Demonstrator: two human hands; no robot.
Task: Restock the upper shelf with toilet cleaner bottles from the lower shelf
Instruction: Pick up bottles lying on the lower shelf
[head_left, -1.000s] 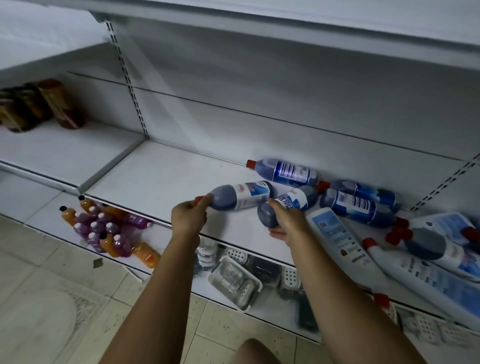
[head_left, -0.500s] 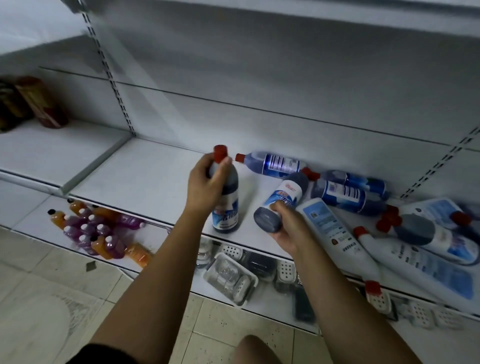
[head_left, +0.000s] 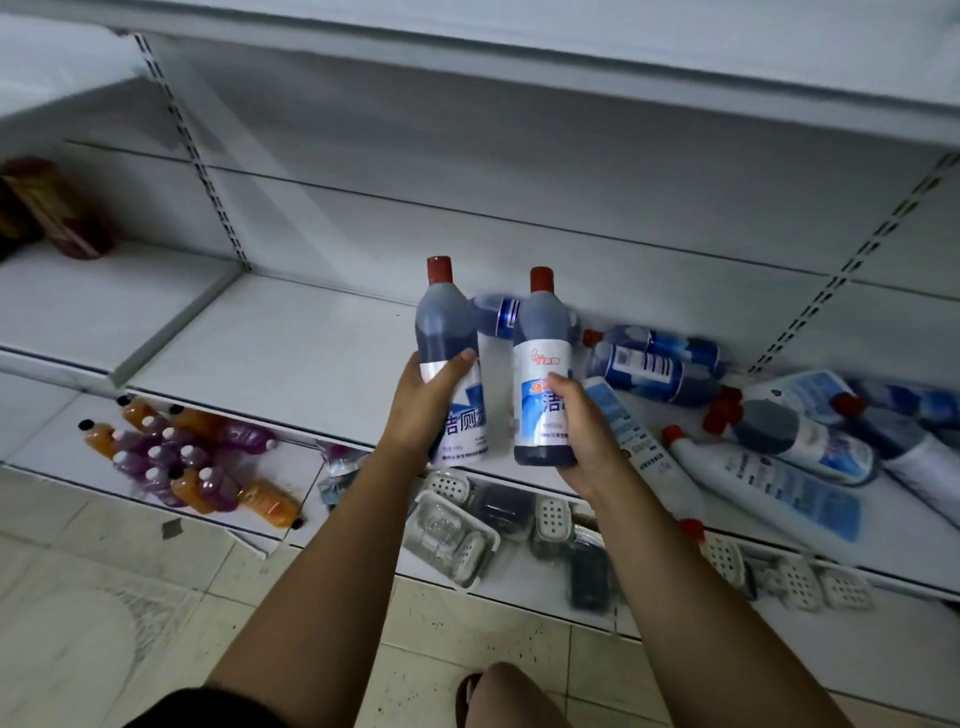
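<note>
At the far left, dark jars (head_left: 57, 218) sit on a neighbouring shelf, and orange and purple bottles (head_left: 176, 457) crowd the bottom shelf near the floor. The left hand (head_left: 431, 400) is wrapped round the label of one toilet cleaner bottle (head_left: 447, 332), held upright with its red cap on top. Just beside it, the right hand (head_left: 582, 431) grips a second toilet cleaner bottle (head_left: 543, 364) low on its body, also upright. Both are held above the near edge of the lower shelf (head_left: 291, 353). To the right, more cleaner bottles (head_left: 654, 364) lie tumbled on their sides. The upper shelf (head_left: 675, 57) overhangs well above. On the way up, a cap could strike that shelf's front lip and jolt a bottle loose. The right hand's low hold lets its bottle tip, and the two bottles could knock together.
</note>
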